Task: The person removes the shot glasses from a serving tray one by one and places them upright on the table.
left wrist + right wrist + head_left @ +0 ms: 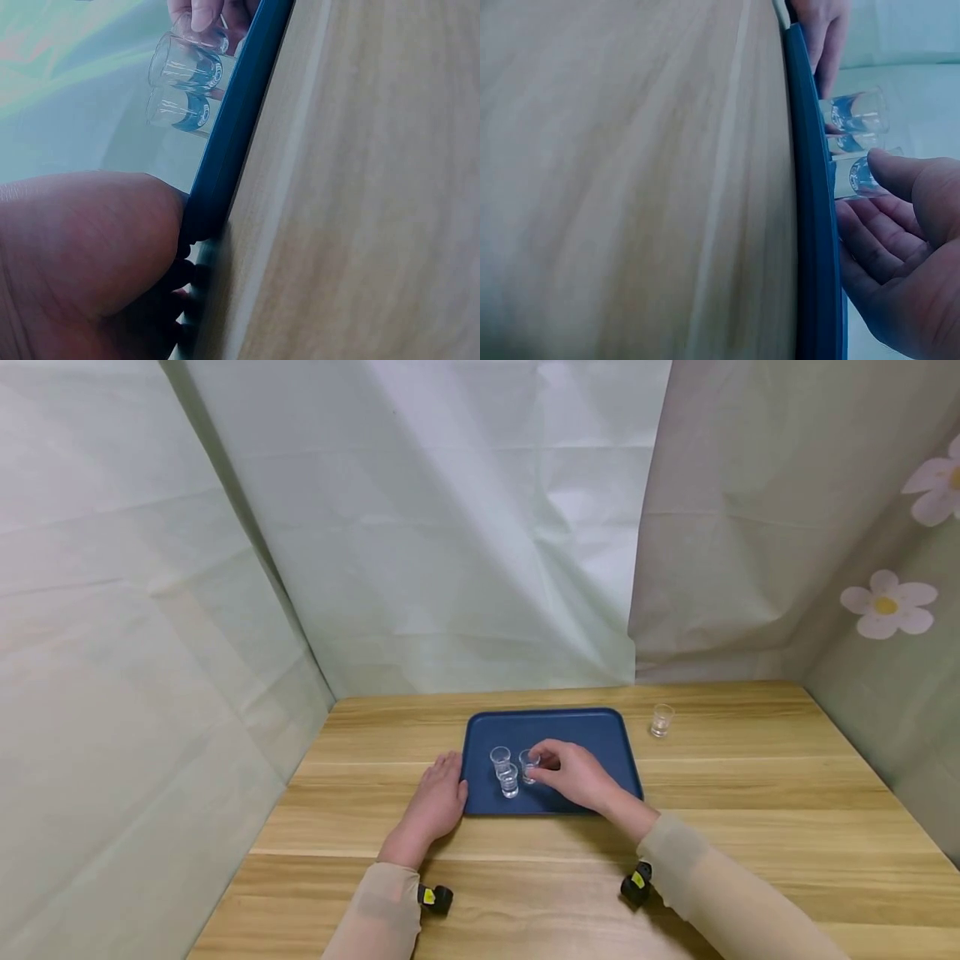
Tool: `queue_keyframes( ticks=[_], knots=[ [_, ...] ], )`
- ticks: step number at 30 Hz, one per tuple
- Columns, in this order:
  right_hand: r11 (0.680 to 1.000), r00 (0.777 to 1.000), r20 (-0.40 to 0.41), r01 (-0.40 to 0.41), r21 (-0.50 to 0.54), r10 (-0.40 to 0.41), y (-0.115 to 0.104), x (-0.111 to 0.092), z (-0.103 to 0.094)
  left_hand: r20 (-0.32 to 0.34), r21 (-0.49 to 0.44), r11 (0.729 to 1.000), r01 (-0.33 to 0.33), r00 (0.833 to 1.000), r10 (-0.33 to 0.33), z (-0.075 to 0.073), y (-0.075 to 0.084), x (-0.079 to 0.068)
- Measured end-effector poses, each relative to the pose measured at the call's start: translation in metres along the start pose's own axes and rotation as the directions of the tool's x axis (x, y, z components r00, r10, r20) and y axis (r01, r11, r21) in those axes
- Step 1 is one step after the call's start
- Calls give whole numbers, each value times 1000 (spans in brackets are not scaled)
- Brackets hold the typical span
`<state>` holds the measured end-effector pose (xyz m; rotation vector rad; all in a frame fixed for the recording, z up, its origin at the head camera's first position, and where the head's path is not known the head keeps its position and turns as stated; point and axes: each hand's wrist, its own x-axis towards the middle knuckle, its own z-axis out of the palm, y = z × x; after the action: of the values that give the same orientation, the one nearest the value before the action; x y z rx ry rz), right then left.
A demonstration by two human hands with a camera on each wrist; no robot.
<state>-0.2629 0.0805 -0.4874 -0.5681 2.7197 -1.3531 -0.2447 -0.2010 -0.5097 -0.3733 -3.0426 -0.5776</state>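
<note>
A blue tray (558, 727) lies on the wooden table. Standing upright on its left half are two small clear shot glasses, one farther back (500, 757) and one nearer the front (510, 783). Just to their right, my right hand (576, 775) pinches a third shot glass (527, 772) between thumb and fingers; in the right wrist view the thumb (896, 174) is against this glass (849, 178), its base at the tray. My left hand (442, 792) rests with extended fingers along the tray's left edge.
Another shot glass (662, 720) stands on the table (750, 752), right of the tray near the back. Pale curtains (480, 568) hang behind and at both sides of the table. Each wrist carries a small black camera (636, 885).
</note>
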Motion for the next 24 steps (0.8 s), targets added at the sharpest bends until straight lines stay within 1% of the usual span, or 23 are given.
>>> queue_keyframes(
  ticks=[13,17,24],
  knots=[
    [999,999,-33,-18,-33,17,6,-7,-24,-7,-7,1000,-1,1000,1,0,1,0],
    [999,999,-40,-9,-48,7,10,-10,-34,-3,-5,1000,2,1000,-2,0,2,1],
    [1000,998,-59,0,-25,-2,18,-16,-50,3,-5,1000,7,1000,-7,0,3,2]
  ],
)
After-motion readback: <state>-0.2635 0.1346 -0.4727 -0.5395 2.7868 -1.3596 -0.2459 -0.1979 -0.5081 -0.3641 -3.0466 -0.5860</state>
